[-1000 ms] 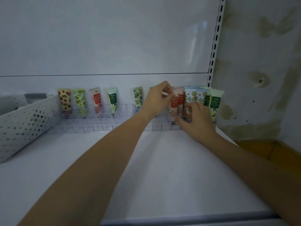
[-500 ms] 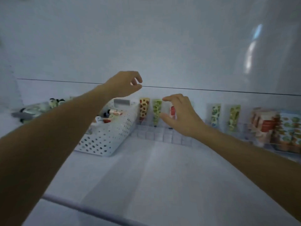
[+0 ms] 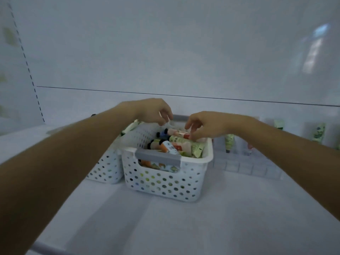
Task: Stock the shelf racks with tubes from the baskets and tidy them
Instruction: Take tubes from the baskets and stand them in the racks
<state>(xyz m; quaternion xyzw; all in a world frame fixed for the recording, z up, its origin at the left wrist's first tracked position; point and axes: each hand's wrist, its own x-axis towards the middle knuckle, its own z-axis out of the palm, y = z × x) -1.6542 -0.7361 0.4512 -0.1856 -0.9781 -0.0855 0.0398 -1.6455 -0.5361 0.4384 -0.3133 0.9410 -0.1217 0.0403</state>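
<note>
Both hands over basket (image 3: 165,183) of tubes (image 3: 176,142).
Above its far rim left hand (image 3: 154,112) hangs loose, holding nothing; right hand (image 3: 204,126) on tubes, grip unclear; open shelf (image 3: 202,227) in front.

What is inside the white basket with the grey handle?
Many tubes lie piled in the basket, some with black caps. Lower tubes are mostly covered; only bits show through the holes.

You have two baskets, the front basket (image 3: 165,181) and the left basket (image 3: 105,168), and one clear rack (image 3: 244,166). At least three tubes (image 3: 229,142) stand in it. The front basket's heap (image 3: 176,144) is too jumbled to count.
</note>
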